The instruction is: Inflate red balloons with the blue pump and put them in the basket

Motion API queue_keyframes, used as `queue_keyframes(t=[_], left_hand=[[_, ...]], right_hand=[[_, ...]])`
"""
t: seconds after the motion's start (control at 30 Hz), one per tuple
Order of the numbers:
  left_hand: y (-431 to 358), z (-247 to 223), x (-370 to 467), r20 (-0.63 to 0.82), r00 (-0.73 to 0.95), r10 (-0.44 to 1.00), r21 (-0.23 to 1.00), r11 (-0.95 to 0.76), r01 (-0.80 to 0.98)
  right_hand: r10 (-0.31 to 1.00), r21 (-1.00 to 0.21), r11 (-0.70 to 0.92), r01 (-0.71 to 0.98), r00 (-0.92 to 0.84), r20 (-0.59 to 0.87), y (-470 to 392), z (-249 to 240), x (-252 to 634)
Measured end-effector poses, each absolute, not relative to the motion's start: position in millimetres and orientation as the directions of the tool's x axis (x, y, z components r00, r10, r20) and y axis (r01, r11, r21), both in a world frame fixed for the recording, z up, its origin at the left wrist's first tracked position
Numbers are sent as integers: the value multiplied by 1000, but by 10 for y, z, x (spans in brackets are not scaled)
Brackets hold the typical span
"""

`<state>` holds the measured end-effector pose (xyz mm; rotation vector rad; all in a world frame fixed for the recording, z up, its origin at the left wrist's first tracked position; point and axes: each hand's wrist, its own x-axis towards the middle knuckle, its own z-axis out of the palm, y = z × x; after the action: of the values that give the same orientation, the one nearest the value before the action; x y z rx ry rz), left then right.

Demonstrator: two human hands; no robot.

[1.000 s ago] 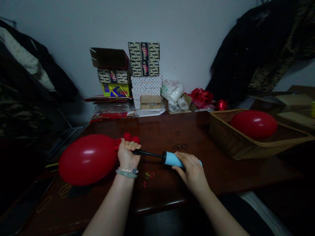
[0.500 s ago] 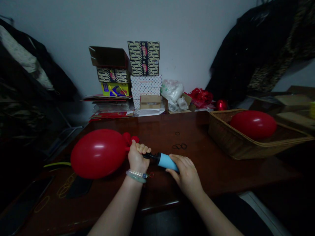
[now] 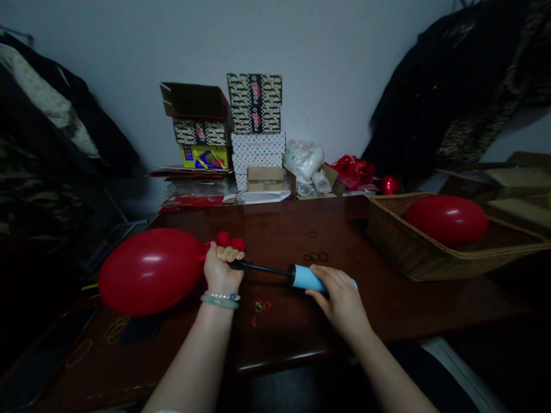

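Observation:
My left hand (image 3: pixel 224 269) is closed around the neck of a large inflated red balloon (image 3: pixel 150 272) and the black nozzle end of a hand pump. From that fist a thin black rod (image 3: pixel 269 269) runs right into the pump's light blue barrel (image 3: pixel 307 278). My right hand (image 3: pixel 344 295) is wrapped round this barrel. Just beyond my left fist lie small red balls or balloons (image 3: pixel 230 241), partly hidden by the fingers. Below the rod, small coloured bands (image 3: pixel 259 307) are scattered on the table.
A wicker basket (image 3: pixel 391 244) holding another red balloon (image 3: pixel 447 221) stands on the right of the brown table (image 3: pixel 275 223). Black rings (image 3: pixel 316 256) lie mid-table, yellow bands (image 3: pixel 78 353) at left. Stacked boxes (image 3: pixel 258 152) and plastic bags (image 3: pixel 304 159) line the wall.
My hands have moved apart: the left went left with the balloon, the right slightly right with the barrel. A long stretch of pump rod now shows. The small coloured bands are now more visible.

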<state>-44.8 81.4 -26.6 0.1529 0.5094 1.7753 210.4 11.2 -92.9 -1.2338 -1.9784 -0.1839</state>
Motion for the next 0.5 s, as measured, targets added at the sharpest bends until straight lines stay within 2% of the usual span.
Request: queue_keyframes(t=[0.5], left_hand=[[697, -403, 78, -157, -194, 968, 485, -95, -869]], right_hand=[[719, -323, 529, 785, -212, 662, 25, -971, 1815]])
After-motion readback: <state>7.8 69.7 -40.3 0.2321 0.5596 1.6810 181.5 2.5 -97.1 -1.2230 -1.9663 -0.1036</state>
